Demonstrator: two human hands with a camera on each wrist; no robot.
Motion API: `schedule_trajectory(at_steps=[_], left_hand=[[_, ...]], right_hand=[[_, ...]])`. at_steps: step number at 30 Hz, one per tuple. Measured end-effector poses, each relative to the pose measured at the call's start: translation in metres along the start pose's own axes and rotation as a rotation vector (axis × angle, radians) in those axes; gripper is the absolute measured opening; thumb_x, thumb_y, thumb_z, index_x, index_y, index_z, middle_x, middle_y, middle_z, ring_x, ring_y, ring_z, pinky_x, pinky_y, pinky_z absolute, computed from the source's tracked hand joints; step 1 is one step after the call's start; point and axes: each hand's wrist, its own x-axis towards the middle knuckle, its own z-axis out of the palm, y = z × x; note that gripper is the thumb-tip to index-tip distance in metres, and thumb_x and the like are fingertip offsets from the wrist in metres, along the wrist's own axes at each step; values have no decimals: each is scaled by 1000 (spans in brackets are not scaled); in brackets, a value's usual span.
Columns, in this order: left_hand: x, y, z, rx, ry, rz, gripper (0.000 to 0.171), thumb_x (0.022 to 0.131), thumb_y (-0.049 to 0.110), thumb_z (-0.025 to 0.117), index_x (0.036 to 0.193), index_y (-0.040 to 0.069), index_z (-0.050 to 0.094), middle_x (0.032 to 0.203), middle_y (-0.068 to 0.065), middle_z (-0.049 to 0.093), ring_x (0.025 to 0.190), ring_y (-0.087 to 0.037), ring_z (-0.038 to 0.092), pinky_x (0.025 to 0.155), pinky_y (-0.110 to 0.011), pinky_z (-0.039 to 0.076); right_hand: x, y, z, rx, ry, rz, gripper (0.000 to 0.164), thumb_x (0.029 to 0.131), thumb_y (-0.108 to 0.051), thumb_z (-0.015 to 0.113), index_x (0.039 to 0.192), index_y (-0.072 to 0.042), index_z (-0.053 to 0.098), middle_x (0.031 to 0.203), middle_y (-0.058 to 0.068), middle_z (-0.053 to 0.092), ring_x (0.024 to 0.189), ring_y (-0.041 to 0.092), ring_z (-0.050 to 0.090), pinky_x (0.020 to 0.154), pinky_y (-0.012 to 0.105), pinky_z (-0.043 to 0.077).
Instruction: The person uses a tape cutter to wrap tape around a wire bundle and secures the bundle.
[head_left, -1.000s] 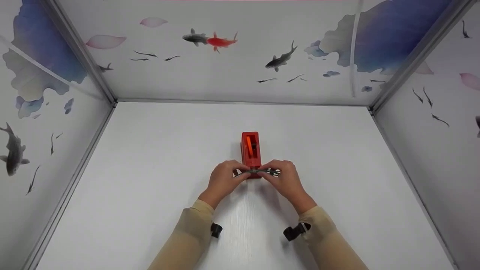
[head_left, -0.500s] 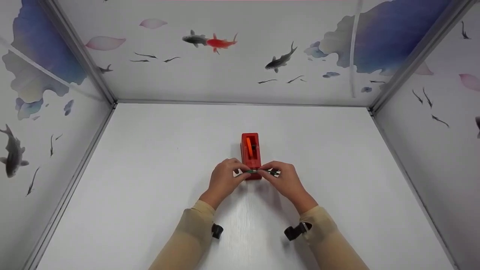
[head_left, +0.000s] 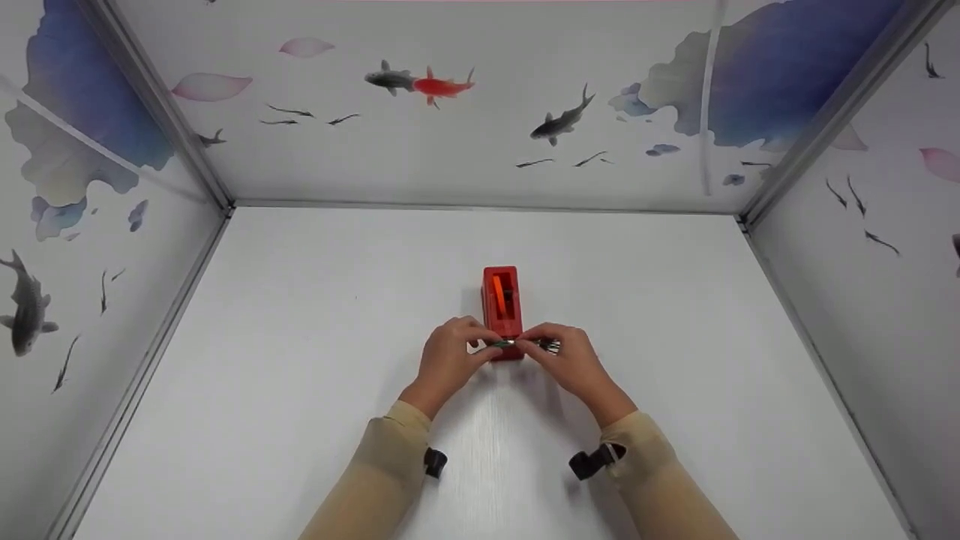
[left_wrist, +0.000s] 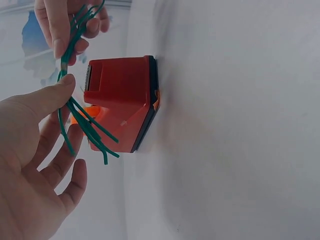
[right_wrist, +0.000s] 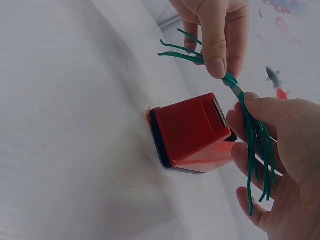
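A bundle of green wires [left_wrist: 91, 131] is held between both hands, loose ends fanning out on either side. A pale band, apparently tape [right_wrist: 237, 90], wraps its middle. My left hand [head_left: 448, 356] pinches one side of the bundle between thumb and fingertips. On the other side, my right hand [head_left: 571, 360] pinches it likewise, with the remaining fingers loosely bent. Just beyond the hands stands a red tape dispenser [head_left: 502, 301] with an orange wheel inside. Its toothed cutter [right_wrist: 219, 112] faces the hands. The head view shows the bundle above the dispenser's near end.
The dispenser stands on a white table [head_left: 337, 300]. Walls printed with fish and leaves [head_left: 480, 142] enclose the table at the back and both sides, with grey metal strips along their edges. Black straps with wrist cameras [head_left: 596, 461] sit on both sleeves.
Both hands stay almost in place, still pinching the bundle. Its visible middle looks slightly turned: greyish a second ago, greener afterwards, now with a pale patch. The dispenser stays put.
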Motion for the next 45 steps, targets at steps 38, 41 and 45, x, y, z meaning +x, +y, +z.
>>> schedule_trajectory(at_steps=[38,41,45], left_hand=[[14,-6,6,83,-74,-128,23,91,34,80,113,27,81,102,9,77,80,-9,61,72,-26,53],[15,-6,6,78,-80,-136,23,91,34,80,113,28,81,104,9,77,81,-10,61,73,-26,54],[16,-7,6,81,-87,-151,23,92,35,79,114,29,80,104,9,77,82,-11,61,74,-26,53]], right_hand=[[-9,10,-2,7,-62,-70,11,97,-24,73,107,-23,78,102,-8,76,95,12,67,93,40,57],[-10,10,-3,0,-69,-78,12,97,-23,73,107,-24,78,100,-9,76,94,12,67,93,40,57],[-11,10,-3,-4,-77,-87,12,97,-22,74,107,-24,79,100,-9,76,93,11,68,92,37,58]])
